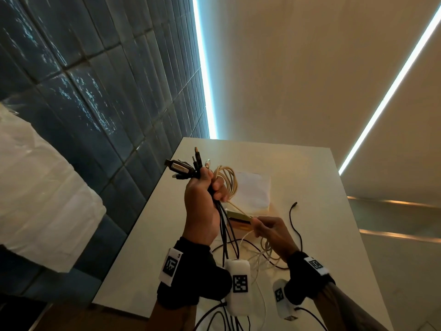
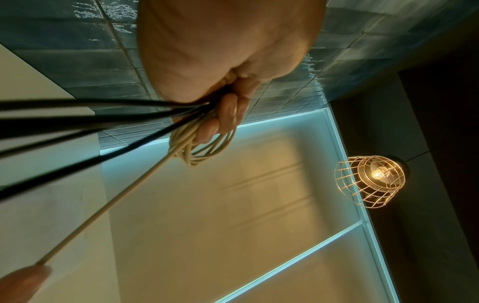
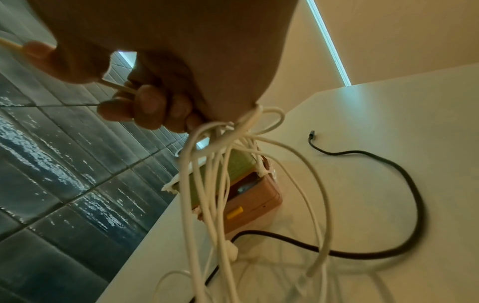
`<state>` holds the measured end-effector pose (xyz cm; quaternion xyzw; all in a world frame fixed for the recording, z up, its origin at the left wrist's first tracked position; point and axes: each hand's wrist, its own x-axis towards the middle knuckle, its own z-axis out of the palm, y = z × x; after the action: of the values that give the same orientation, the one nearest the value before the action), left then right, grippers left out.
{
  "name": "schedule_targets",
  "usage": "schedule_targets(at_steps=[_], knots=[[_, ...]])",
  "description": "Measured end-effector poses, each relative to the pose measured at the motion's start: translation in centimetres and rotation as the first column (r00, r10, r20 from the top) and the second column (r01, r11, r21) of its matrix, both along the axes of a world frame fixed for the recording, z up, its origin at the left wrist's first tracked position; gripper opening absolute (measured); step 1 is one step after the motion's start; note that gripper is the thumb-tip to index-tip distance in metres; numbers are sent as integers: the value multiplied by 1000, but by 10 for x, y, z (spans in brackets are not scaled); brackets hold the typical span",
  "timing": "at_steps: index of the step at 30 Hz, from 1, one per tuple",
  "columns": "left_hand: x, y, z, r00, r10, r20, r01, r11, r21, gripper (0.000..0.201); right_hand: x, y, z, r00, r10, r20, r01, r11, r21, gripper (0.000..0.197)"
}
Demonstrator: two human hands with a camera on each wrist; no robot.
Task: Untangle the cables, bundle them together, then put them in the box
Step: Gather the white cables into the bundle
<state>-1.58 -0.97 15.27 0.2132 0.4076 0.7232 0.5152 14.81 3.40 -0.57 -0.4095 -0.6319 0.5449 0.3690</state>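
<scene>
Black cables (image 1: 223,225) and cream coil (image 1: 225,179) are gripped upright in left hand (image 1: 202,206); the cream strand (image 2: 103,207) is pinched taut by right hand (image 1: 274,231), apparently for winding.

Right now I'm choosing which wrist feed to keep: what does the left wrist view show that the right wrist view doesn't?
Only the left wrist view: left hand gripping black cables and a coiled beige cable; a caged lamp.
Only the right wrist view: right hand holding tangled white cables, the box, a loose black cable on the table.
Both: the taut beige strand, tiled wall.
</scene>
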Motion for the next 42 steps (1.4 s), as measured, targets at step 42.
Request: schedule_targets(at_steps=[42], knots=[[25, 14, -37, 987, 11, 159, 17, 985, -172, 30, 0, -19, 11, 902, -329, 281, 121, 815, 567, 43]])
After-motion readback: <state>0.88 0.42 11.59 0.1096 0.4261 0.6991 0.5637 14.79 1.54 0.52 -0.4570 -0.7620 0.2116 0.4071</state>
